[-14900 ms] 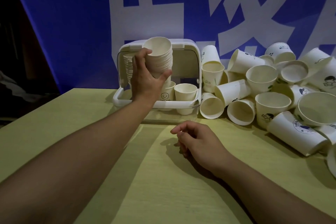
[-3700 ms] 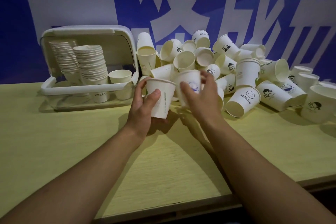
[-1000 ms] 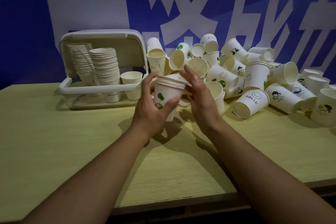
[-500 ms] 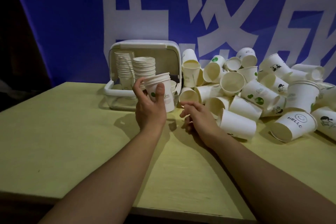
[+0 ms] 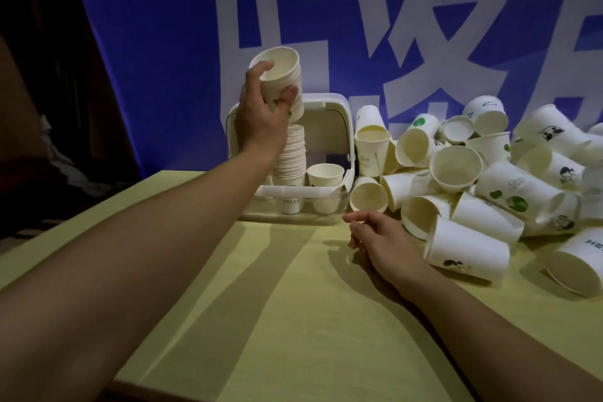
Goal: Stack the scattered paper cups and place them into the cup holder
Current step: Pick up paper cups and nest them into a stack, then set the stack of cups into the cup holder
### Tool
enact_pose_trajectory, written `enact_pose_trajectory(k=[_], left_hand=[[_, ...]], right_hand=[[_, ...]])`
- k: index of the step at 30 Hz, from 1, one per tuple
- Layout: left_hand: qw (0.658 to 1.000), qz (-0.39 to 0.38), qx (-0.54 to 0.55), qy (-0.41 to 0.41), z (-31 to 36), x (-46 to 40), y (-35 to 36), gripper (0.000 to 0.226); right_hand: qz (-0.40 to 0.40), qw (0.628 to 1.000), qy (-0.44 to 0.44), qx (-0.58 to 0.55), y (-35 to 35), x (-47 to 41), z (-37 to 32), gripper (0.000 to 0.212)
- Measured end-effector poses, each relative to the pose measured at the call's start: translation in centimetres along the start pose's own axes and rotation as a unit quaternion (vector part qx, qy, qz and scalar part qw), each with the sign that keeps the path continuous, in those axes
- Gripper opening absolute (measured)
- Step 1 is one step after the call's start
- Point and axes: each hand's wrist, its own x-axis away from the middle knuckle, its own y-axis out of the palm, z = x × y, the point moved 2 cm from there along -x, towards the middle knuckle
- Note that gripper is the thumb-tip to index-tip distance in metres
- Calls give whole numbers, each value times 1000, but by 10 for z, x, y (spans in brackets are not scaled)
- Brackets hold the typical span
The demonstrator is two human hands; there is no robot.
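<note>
My left hand [image 5: 261, 114], clamped around the small nested stack [image 5: 283, 81], has lifted it above the cup holder [image 5: 339, 147] at the table's far edge. My right hand [image 5: 381, 235] rests loosely curled, holding nothing; this batch is about to be stored.

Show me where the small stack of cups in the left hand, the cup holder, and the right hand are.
small stack of cups [image 5: 283, 73]: head view, side wall under rim.
cup holder [image 5: 329, 98]: head view, lid's top edge.
right hand [image 5: 383, 238]: head view, back of hand.
</note>
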Motion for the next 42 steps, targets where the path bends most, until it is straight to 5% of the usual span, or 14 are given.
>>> enact_pose_trajectory(k=[15, 22, 33, 42], left_hand=[[977, -82, -196, -35, -37, 4, 10, 43], [950, -120, -288, 13, -35, -9, 1, 48], [964, -153, -217, 15, -37, 16, 10, 42], [969, -142, -173, -104, -54, 23, 27, 52]], right_hand=[[-12, 1000, 0, -5, 1, -7, 7, 16], [-14, 1000, 1, 8, 0, -7, 4, 17], [-19, 1000, 10, 10, -1, -6, 4, 24], [-22, 999, 12, 24, 0, -7, 4, 23]])
